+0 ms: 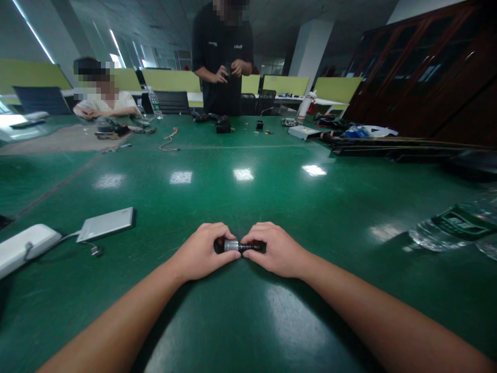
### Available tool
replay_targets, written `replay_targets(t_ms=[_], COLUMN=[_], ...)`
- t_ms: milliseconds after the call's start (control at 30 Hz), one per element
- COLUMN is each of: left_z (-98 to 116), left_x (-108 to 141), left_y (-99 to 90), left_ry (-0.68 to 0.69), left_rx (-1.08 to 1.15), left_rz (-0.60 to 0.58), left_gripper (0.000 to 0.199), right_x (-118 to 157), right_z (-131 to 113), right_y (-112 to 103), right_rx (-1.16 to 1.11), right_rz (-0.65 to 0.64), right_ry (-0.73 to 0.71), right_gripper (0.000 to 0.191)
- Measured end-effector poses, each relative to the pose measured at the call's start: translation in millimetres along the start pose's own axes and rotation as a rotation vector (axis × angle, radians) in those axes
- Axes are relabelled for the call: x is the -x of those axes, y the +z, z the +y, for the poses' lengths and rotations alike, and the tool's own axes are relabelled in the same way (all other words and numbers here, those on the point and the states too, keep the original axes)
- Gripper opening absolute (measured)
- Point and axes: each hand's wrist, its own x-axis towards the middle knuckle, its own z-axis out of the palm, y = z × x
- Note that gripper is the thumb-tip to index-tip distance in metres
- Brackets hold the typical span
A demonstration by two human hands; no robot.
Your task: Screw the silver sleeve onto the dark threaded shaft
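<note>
Low over the green table (240,202), both of my hands meet at a small silver-and-black cylindrical part (232,245). My left hand (204,252) pinches its silver barrel between thumb and fingers. At the thinner, dark, ridged end, my right hand (277,251) closes thumb and fingertips round it. The part lies roughly level, its two ends pointing left and right. Fingers partly hide it, and its exact kind cannot be made out.
To the left lie a white power strip (31,246) and a silver flat box (106,224) with a cable. A plastic water bottle (458,225) rests on its side at right. Across the table, one person (223,57) stands and another (106,101) sits near scattered parts.
</note>
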Motion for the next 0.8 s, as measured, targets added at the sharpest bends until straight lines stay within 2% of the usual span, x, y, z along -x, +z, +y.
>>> replay_targets(t_ms=[800], left_z=[-0.4], left_x=[-0.4], left_y=[-1.2], left_ry=[0.005], left_rx=[0.0], left_rz=[0.007], left_gripper=[0.021], right_x=[1.5], right_z=[2.1], right_y=[-8.8], right_rx=[0.044], right_rz=[0.016], right_ry=[0.029], right_gripper=[0.008])
